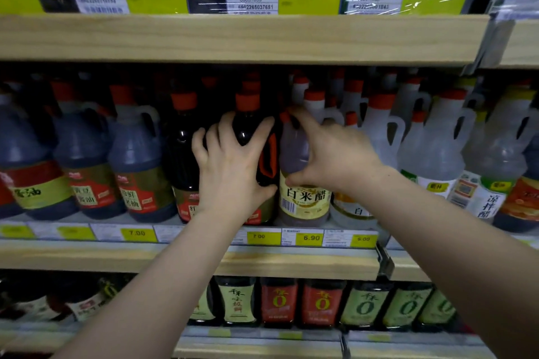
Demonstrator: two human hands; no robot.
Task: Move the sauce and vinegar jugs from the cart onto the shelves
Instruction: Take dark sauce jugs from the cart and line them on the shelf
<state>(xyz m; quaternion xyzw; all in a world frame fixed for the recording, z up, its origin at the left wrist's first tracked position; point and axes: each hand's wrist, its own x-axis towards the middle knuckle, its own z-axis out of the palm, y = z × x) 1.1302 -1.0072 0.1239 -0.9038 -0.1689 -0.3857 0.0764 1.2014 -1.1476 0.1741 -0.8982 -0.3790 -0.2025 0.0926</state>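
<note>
Left grip (230, 160) is wrapping the glossy dark sauce jug (248, 137); right grip (329, 151) is pinching the cloudy plastic vinegar jug (300, 183) beside it.

Left hand (230, 163) covers the dark jug's (248, 125) label. Price tags (137, 234) left of it are blurred, unreadable.

Middle shelf (291, 262): carrying a row of jugs, more standing behind.
Sauce jug (248, 131): standing at the front, just left of the vinegar jug (303, 183).
Left hand (230, 166): lying on the sauce jug.
Right hand (329, 151): lying on the vinegar jug.
Lower shelf (262, 350): sitting below, carrying bottles (320, 303).
</note>
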